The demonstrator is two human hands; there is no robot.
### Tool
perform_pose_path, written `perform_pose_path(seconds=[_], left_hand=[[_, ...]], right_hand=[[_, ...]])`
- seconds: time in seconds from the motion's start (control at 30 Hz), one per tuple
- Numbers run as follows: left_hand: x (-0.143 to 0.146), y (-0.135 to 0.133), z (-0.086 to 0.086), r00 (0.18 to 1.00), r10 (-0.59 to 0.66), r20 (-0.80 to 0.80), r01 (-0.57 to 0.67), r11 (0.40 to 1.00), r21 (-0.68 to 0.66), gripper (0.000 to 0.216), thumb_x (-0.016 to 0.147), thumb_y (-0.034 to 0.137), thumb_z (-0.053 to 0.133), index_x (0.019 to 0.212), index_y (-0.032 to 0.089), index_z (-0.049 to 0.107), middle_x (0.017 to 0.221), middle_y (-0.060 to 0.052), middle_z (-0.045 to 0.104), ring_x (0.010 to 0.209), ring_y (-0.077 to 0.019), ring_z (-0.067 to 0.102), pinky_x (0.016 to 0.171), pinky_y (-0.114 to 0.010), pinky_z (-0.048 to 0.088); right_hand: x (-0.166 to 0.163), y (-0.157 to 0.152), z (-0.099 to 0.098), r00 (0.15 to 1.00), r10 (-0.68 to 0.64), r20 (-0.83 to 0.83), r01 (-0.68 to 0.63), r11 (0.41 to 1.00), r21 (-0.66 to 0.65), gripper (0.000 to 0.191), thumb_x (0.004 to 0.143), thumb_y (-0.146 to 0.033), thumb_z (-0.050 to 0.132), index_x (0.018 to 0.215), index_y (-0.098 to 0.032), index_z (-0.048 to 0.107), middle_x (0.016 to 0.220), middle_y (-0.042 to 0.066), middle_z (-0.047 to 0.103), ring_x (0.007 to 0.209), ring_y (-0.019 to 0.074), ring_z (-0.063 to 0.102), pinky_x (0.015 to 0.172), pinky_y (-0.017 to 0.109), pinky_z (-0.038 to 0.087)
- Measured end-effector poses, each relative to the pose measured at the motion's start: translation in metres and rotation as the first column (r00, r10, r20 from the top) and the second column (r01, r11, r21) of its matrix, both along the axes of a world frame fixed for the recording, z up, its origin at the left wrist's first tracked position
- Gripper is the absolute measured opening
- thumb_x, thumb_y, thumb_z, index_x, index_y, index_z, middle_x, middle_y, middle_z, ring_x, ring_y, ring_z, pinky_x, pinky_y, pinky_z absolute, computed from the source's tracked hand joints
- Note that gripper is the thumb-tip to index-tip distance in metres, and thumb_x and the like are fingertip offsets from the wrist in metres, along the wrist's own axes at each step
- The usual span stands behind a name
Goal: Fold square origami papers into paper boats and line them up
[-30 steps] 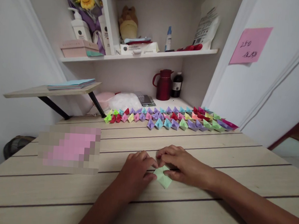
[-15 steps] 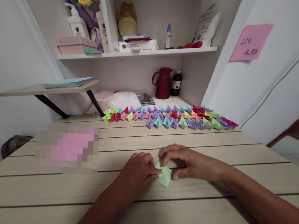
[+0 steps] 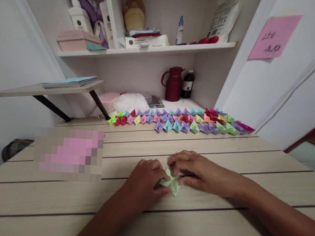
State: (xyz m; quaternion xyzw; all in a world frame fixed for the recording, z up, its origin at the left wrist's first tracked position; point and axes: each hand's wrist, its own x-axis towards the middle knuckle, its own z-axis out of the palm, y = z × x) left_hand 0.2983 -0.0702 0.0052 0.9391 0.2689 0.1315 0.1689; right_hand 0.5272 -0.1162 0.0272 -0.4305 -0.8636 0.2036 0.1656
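Hands, left [image 3: 145, 181] and right [image 3: 197, 170], both pinching green folded paper [image 3: 171, 183] on table [image 3: 220, 225].

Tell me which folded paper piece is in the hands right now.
The pale green piece, alone at the near table edge, pinched between left hand and right hand; the others sit untouched in far rows.

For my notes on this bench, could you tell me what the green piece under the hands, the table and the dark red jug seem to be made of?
Green piece: thin matte paper, showing sharp creases between the left hand and right hand.
Table: pale wood-grain boards, likely laminate, with dark seams.
Dark red jug: smooth and slightly glossy, plastic or coated metal; cannot tell which.
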Motion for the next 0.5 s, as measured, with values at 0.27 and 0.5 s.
perform_pose_path(seconds=[0.27, 0.5], left_hand=[[0.0018, -0.0032, 0.0028, 1.000, -0.005, 0.014, 0.005, 1.000, 0.011, 0.013, 0.085, 0.023, 0.062, 0.093, 0.025, 0.072, 0.089, 0.000, 0.063, 0.086, -0.0159, 0.057, 0.079, -0.032, 0.038], [0.0013, -0.0033, 0.0006, 0.998, -0.035, 0.044, 0.034, 0.999, 0.026, 0.022, 0.079, 0.043, 0.070, 0.092, 0.026, 0.073, 0.089, 0.000, 0.063, 0.087, -0.0167, 0.057, 0.079, -0.032, 0.037]], right_hand=[[-0.0006, 0.0011, -0.0019, 1.000, -0.008, 0.009, 0.008, 1.000, 0.012, 0.018, 0.085, -0.025, 0.064, 0.102, -0.027, 0.061, 0.119, 0.004, 0.061, 0.114, 0.0214, 0.051, 0.097, 0.036, 0.037], [-0.0054, 0.0007, -0.0012, 0.999, -0.030, 0.017, 0.029, 0.999, 0.045, 0.006, 0.090, -0.023, 0.057, 0.094, -0.024, 0.060, 0.113, 0.004, 0.062, 0.103, 0.0208, 0.055, 0.091, 0.036, 0.040]])
